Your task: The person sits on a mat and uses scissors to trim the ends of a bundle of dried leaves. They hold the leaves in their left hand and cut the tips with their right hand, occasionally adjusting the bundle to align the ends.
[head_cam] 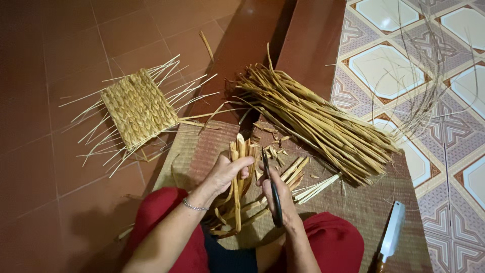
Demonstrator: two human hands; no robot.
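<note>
My left hand (228, 172) has its fingers (244, 163) curled tight around a small bunch of dried reed strips (239, 167), held upright so the cut ends stand just above my knuckles while the loose tails fan down toward my lap. My right hand (279, 194) is closed around the handles of a pair of black scissors (272, 189), whose blades point up toward the top of the bunch, just beside the strips; I cannot tell how far the blades are parted. A thin bracelet (194, 206) sits on my left wrist.

Short offcuts (275, 151) lie scattered on the woven mat (202, 146) under my hands, and a few pale trimmed strips (316, 188) lie just right of the scissors. Beyond them a big sheaf of dried reeds (318, 126) lies slantwise across the mat's far edge. To the left, on the reddish tile floor (45, 76), sits a small woven panel (137, 108) with unwoven ends sticking out on all sides. At the lower right a knife (391, 235) with a pale blade rests on the mat, and thin wiry strands (424, 76) curve over the patterned tiles (394, 65).
</note>
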